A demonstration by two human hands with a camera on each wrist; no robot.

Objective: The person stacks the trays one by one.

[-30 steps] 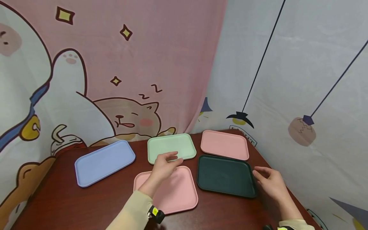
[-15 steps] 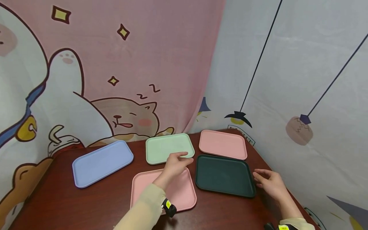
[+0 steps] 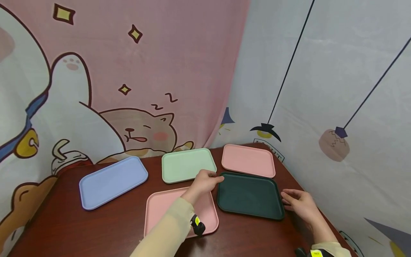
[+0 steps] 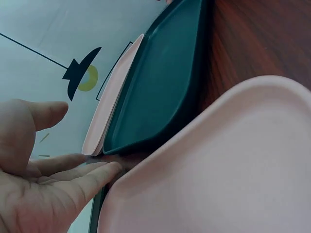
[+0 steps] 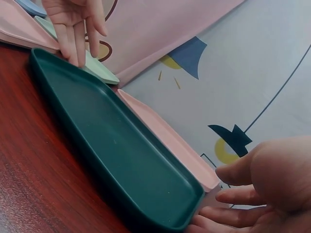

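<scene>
A dark green tray [image 3: 250,196] lies flat on the table between the two hands. At its upper left corner is my left hand [image 3: 203,184], whose thumb and fingers stand apart in the left wrist view. Its fingertips [image 4: 114,167] reach low by the tray's edge; whether they touch it I cannot tell. Beside the right edge is my right hand [image 3: 300,203]. In the right wrist view its fingers [image 5: 233,213] are at the tray's near corner, with the thumb held above. Under the left forearm lies a pink tray [image 3: 165,203], partly covered by the sleeve.
Behind the dark green tray lies another pink tray [image 3: 248,160]. A light green tray [image 3: 186,164] sits at the back middle, and a blue tray [image 3: 112,184] at the left. The brown table [image 3: 106,228] meets printed curtains [image 3: 192,71] at its back and right side.
My left hand has moved right, from over the pink and light green trays to the dark green tray's left corner. The right hand has shifted slightly nearer the tray's right edge.
</scene>
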